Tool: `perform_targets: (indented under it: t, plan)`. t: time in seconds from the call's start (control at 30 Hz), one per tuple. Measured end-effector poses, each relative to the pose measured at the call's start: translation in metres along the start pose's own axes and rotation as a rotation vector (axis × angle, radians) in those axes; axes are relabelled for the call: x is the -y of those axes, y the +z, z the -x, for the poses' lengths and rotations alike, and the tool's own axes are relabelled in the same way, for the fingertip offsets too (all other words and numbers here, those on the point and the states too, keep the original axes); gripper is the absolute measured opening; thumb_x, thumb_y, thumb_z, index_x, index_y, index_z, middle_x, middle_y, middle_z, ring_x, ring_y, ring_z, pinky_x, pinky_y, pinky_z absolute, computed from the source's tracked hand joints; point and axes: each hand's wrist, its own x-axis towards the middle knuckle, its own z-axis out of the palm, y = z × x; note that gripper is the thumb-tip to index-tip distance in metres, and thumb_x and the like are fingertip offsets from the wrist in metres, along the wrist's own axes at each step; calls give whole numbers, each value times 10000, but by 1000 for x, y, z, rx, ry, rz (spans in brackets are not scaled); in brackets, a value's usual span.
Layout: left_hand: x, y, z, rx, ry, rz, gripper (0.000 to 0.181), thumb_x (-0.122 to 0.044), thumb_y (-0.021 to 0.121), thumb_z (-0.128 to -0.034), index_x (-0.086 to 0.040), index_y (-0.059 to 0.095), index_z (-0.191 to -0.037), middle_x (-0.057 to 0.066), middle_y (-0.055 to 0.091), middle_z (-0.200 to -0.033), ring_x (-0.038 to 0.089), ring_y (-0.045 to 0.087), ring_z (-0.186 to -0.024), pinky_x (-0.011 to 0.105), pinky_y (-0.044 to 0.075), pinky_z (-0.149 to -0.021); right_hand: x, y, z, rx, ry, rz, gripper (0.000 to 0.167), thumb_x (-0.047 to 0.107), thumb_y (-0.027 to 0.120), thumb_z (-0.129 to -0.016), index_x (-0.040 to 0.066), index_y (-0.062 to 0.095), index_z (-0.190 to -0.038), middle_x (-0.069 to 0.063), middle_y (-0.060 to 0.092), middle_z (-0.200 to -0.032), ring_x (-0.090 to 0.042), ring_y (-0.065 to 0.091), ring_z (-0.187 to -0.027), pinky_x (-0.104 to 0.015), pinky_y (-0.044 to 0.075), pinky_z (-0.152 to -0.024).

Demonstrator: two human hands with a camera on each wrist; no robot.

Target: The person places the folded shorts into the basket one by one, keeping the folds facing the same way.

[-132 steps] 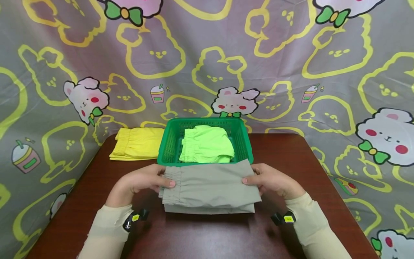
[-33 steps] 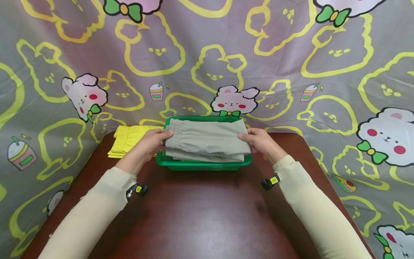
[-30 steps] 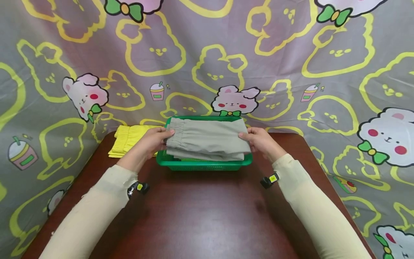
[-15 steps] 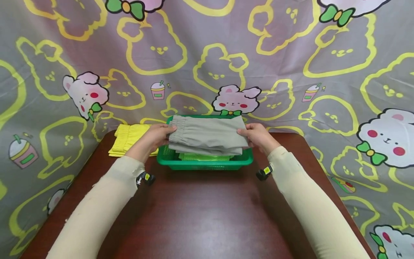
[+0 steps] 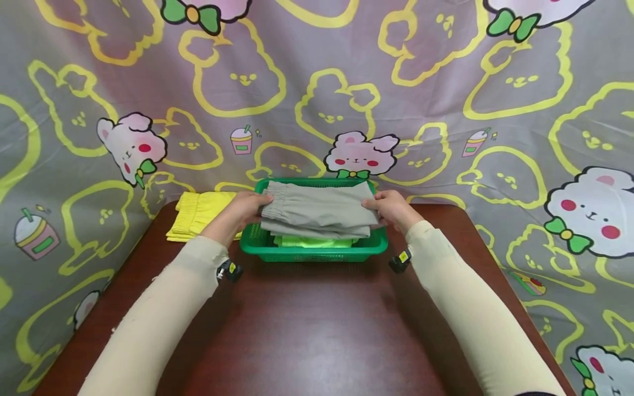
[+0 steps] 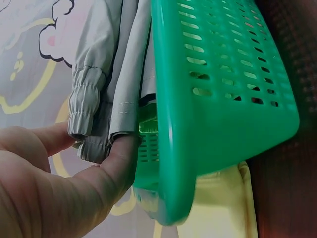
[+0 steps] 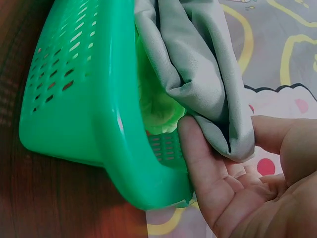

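Observation:
Folded grey cloth (image 5: 322,206) with a gathered waistband is held level at the mouth of the green basket (image 5: 314,251). My left hand (image 5: 242,212) pinches its waistband end, thumb on top and fingers beneath. At the other end my right hand (image 5: 394,209) grips the folded edge the same way. Bright green cloth (image 5: 317,242) lies in the basket under the grey one, mostly hidden by it. In the left wrist view the grey layers (image 6: 91,99) sit beside the basket rim (image 6: 171,124); in the right wrist view a gap shows between grey cloth (image 7: 198,74) and green cloth (image 7: 158,106).
Folded yellow cloth (image 5: 198,215) lies on the brown table (image 5: 317,330) just left of the basket, partly behind my left arm. A patterned curtain (image 5: 426,82) stands right behind the basket and along both sides of the table.
From in front of the basket, the grey cloth has moved back and over it. Over the last second it has shifted slightly right, and more bright green cloth shows below it. Both hands keep their hold.

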Motion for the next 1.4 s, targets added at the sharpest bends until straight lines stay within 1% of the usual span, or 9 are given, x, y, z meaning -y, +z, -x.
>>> perform_targets:
  t: [0.33,0.53,0.67,0.83,0.93,1.13,1.27,1.33,1.4]
  plan:
    - [0,5,-6,-50,-5,12,454,-222,534,-1076,88,506,-1405,157,618,-1234,159,684,-907,383,581,-927,5,1,-1,-21,-23,81,318,240,633,-1031,-32,572,-1186,-143,600,-1042,-185,661,-785,-463,615,-805]
    - [2,9,-8,-80,13,-38,459,-217,540,-1070,111,503,-1388,161,595,-1218,191,659,-947,394,579,-930,5,6,-3,-77,-23,135,309,231,661,-1015,-37,599,-1156,-168,608,-1103,-223,682,-844,-438,626,-735]
    - [5,11,-8,-95,31,-83,435,-215,545,-1067,111,536,-1354,166,599,-1215,184,667,-911,396,590,-895,5,11,-4,-123,-43,210,286,224,670,-1004,-31,613,-1122,-183,606,-1136,-274,682,-907,-424,628,-686]
    - [7,12,-10,-121,38,-115,426,-222,550,-1065,100,554,-1343,157,593,-1213,171,665,-876,371,599,-851,5,14,-7,-174,-92,334,235,218,671,-993,-6,600,-1005,-173,583,-1072,-301,660,-894,-405,621,-614]
    - [7,13,-8,-133,39,-164,419,-230,547,-1066,89,564,-1338,156,587,-1216,185,653,-900,372,590,-859,5,17,-9,-205,-118,409,236,223,678,-985,10,580,-1009,-160,559,-1068,-303,636,-910,-386,613,-578]
    - [8,16,-5,-149,47,-274,389,-248,540,-1068,65,603,-1291,135,579,-1164,213,612,-922,394,559,-862,7,24,-8,-249,-135,499,290,204,665,-979,-22,576,-1138,-201,571,-1157,-344,636,-989,-399,613,-579]
    - [10,20,-7,-174,39,-340,338,-275,533,-1070,25,616,-1201,95,539,-1070,192,535,-855,363,508,-778,9,29,-4,-286,-126,521,252,172,656,-962,-23,584,-1104,-214,591,-1155,-362,654,-986,-393,608,-556]
    - [12,22,-9,-187,27,-376,323,-291,527,-1071,15,608,-1139,98,505,-1027,197,461,-787,355,451,-712,10,31,-3,-298,-121,534,219,163,651,-957,-15,585,-1067,-210,603,-1137,-361,666,-962,-385,604,-544]
    - [13,23,-9,-200,23,-401,323,-294,523,-1072,10,609,-1143,106,505,-1050,197,427,-785,350,414,-692,9,33,-4,-304,-120,552,182,157,653,-955,-7,596,-1010,-202,624,-1101,-350,675,-918,-383,605,-547]
